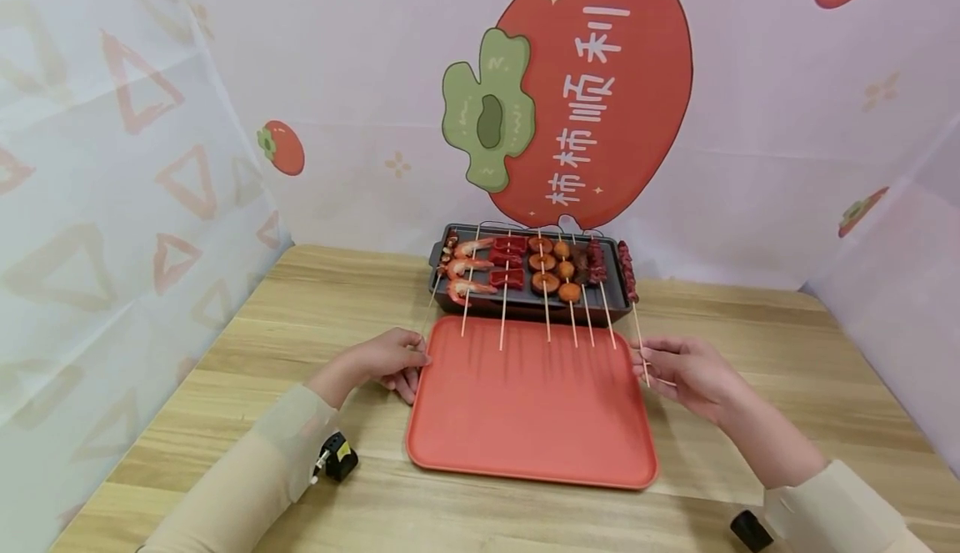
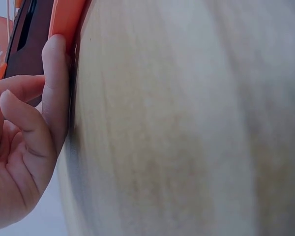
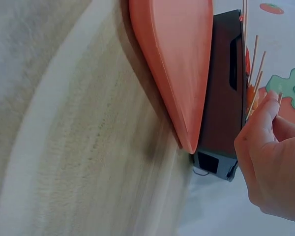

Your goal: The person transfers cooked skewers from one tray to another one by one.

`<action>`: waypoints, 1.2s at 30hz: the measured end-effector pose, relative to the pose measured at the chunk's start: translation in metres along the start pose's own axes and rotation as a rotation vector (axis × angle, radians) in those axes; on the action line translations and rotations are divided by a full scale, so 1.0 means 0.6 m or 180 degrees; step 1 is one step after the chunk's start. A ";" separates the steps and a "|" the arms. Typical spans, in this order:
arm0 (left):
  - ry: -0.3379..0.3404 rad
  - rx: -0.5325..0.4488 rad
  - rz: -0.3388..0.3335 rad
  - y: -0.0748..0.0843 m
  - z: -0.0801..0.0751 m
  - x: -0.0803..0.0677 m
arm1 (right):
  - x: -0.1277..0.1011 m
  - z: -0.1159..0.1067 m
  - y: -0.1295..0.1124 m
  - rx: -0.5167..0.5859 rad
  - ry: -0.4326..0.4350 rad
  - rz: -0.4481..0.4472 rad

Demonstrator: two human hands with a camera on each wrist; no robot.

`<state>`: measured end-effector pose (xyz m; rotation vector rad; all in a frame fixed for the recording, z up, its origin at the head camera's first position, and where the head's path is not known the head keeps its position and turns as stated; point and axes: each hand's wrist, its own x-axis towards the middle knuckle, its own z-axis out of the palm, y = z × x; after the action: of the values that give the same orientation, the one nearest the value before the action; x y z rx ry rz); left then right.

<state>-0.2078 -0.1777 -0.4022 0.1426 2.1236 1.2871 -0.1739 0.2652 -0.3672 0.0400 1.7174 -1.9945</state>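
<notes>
My right hand [image 1: 690, 374] pinches the thin wooden stick of a skewer of dark red meat cubes [image 1: 626, 268]; its meat end overlaps the grill pan's right edge in the head view. Thumb and fingertips close round the stick in the right wrist view. My left hand [image 1: 390, 361] is at the left rim of the red tray [image 1: 532, 444], one finger [image 2: 54, 88] touching the tray's side. A skewer of small brown pieces [image 1: 447, 257] slants down to this hand's upper fingers; I cannot tell whether they grip its stick.
A dark grill pan [image 1: 517, 309] stands behind the tray. Across it lie skewers of shrimp [image 1: 471, 268], red squares [image 1: 507, 278], round brown slices [image 1: 544, 284], orange balls [image 1: 570, 292] and dark meat [image 1: 596, 263], sticks overhanging the tray. A patterned backdrop [image 1: 360, 186] rises behind the wooden table [image 1: 300, 319].
</notes>
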 end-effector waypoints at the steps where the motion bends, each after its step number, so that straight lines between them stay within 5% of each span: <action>1: -0.0007 -0.0007 -0.0003 0.000 0.000 0.001 | -0.004 -0.001 0.001 -0.0017 -0.0023 -0.0007; 36: 0.0002 -0.0036 0.0017 -0.013 -0.005 0.013 | -0.085 -0.013 0.086 0.0329 -0.1271 0.0198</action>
<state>-0.2139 -0.1809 -0.4112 0.1431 2.1173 1.3021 -0.1117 0.2866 -0.3991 -0.2501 1.3442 -1.8900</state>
